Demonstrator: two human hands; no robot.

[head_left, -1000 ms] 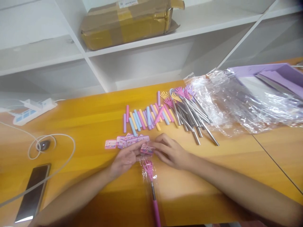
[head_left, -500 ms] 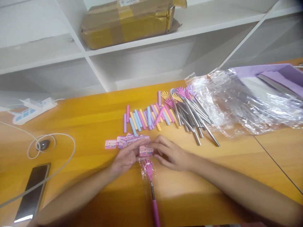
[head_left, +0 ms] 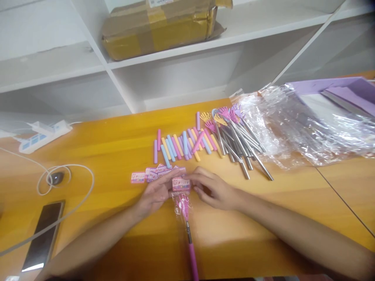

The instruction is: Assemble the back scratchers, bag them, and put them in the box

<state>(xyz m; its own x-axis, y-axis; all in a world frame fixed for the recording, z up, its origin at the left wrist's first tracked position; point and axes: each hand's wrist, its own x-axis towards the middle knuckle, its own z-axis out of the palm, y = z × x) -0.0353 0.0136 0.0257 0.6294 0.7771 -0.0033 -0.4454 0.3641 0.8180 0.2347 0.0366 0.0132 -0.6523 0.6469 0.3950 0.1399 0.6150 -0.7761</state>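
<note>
Left hand (head_left: 154, 192) and right hand (head_left: 213, 190), fingers' closure indistinct, flank a pink printed rectangular card (head_left: 181, 184) below frame centre, apparently steadying it.

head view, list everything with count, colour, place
table: 1, yellow, foreground
shelving: 1, white, behind
carton: 1, brown, on shelving
power strip: 1, white, left
cords: count unclear, white, left
rounded item: 1, dark, left
phone: 1, dark, left
card pile: several, pink-purple, centre
single card: 1, pink, before pile
wrapped scratcher: 1, pink, foreground
tubes: many, pink, blue, yellow, purple, centre
scratcher rods: many, silver, coloured heads, right of tubes
plastic: count unclear, clear, right
open box: 1, purple, right
left hand: 1, bare, by card
right hand: 1, bare, by card
</note>
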